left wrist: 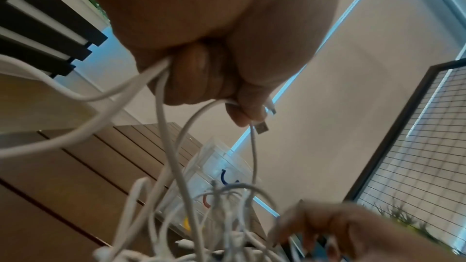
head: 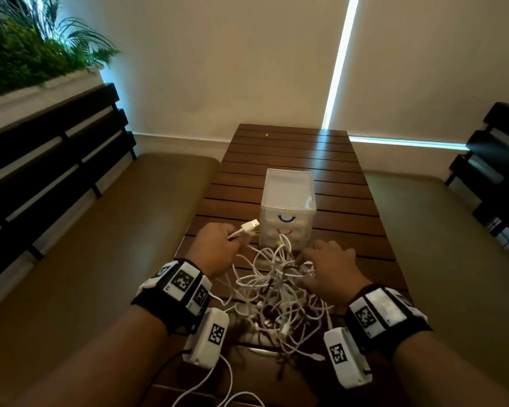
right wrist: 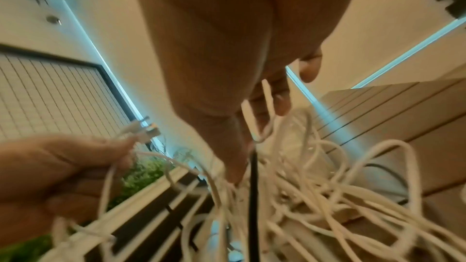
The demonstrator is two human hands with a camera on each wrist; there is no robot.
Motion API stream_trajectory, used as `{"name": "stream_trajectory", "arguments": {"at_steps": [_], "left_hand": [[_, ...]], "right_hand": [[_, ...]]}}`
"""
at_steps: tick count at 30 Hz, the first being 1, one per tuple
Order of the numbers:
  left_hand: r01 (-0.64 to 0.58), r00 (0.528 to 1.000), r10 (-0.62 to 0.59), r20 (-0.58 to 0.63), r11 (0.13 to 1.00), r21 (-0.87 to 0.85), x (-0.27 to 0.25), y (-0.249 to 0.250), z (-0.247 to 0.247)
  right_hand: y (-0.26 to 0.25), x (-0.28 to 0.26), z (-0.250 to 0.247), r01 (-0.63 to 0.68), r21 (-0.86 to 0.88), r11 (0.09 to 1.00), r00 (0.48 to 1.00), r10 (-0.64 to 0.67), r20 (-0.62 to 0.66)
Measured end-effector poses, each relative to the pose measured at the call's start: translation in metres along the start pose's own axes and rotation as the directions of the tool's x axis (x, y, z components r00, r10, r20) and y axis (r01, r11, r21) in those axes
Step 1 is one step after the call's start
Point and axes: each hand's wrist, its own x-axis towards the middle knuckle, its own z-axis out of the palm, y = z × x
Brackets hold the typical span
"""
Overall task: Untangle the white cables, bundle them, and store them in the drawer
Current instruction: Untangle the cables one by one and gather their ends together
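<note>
Left hand — seemingly gripping cables

Slatted brown wooden table centre frame. Tan cushioned benches either side, dark slatted backrests. Beige roller blinds behind, bright daylight gap upper right. Green plants upper left.

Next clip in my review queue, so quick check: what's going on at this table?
A person is working through a tangled pile of white cables on a slatted dark wooden table. The left hand grips white cable ends, a USB plug sticking out. The right hand rests on the tangle, fingers spread. The small clear plastic drawer unit behind stands closed.
</note>
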Motion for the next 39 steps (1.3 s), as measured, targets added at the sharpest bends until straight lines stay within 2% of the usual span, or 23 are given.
{"name": "stream_trajectory", "arguments": {"at_steps": [2,3,4,6,9,11,13,17,19,21,23,25,28,31,34,36,38,39], "left_hand": [[-0.051,0.997,0.053,0.059,0.998,-0.031,-0.002,0.009,0.007],[-0.078,0.994,0.083,0.077,0.995,-0.059,-0.003,0.016,0.012],[-0.101,0.99,0.109,0.085,0.99,-0.1,-0.005,0.023,0.016],[-0.14,0.984,0.155,0.086,0.977,-0.163,-0.005,0.037,0.019],[-0.204,0.976,0.208,0.062,0.977,-0.068,-0.003,0.039,0.013],[-0.189,0.982,0.188,0.026,0.981,0.043,0.0,0.026,0.009],[-0.147,0.989,0.148,0.01,0.975,0.167,0.001,0.008,0.005],[-0.03,0.993,-0.016,0.119,0.927,0.375,0.001,-0.032,-0.006],[0.053,0.991,-0.104,0.082,0.881,0.471,-0.001,-0.048,-0.014],[0.14,0.988,-0.155,0.007,0.91,0.39,-0.004,-0.05,-0.02],[0.163,0.984,-0.146,-0.102,0.97,0.179,-0.008,-0.037,-0.02],[0.036,0.98,-0.027,-0.198,0.998,0.041,-0.01,-0.014,-0.014],[-0.137,0.983,0.144,-0.111,0.988,0.071,-0.011,0.02,0.009],[-0.125,0.992,0.123,0.023,0.98,0.151,-0.004,0.02,0.04],[-0.115,0.989,0.094,0.114,0.973,0.198,0.001,0.008,0.052],[-0.171,0.974,0.126,0.186,0.952,0.252,0.0,0.006,0.052],[-0.206,0.969,0.169,0.18,0.955,0.214,0.001,0.006,0.053],[-0.2,0.975,0.182,0.127,0.968,0.149,0.001,0.006,0.053]], "right_hand": [[-0.009,0.002,-0.008,0.105,0.267,0.958,0.99,-0.077,-0.114],[-0.014,0.004,-0.008,0.151,0.426,0.892,0.986,-0.106,-0.128],[-0.021,0.006,-0.008,0.166,0.542,0.824,0.986,-0.143,-0.085],[-0.03,0.01,0.003,0.162,0.603,0.781,0.98,-0.197,-0.009],[-0.025,0.019,0.02,0.08,0.534,0.841,0.996,-0.091,-0.007],[-0.021,0.023,0.016,0.023,0.318,0.948,1.0,-0.018,-0.019],[-0.02,0.025,0.008,0.025,0.204,0.979,0.997,-0.008,-0.081],[-0.008,0.025,0.001,0.039,0.308,0.951,0.995,-0.007,-0.104],[0.007,0.025,0.0,0.017,0.345,0.939,0.993,0.024,-0.113],[0.013,0.023,0.0,0.019,0.32,0.947,0.997,0.006,-0.077],[0.011,0.02,-0.003,0.069,0.297,0.952,0.997,-0.058,-0.046],[0.005,0.021,-0.004,0.119,0.283,0.952,0.993,-0.117,-0.027],[-0.009,0.021,-0.005,0.152,0.211,0.966,0.988,-0.151,-0.02],[-0.019,0.017,-0.004,0.222,0.115,0.968,0.975,-0.222,-0.014],[-0.023,0.01,-0.006,0.198,0.1,0.975,0.98,-0.198,-0.019],[-0.022,0.007,-0.007,0.175,0.124,0.977,0.985,-0.173,-0.021],[-0.022,0.005,-0.01,0.161,0.132,0.978,0.987,-0.161,-0.007],[-0.021,0.006,-0.01,0.161,0.152,0.975,0.987,-0.161,-0.008]]}}
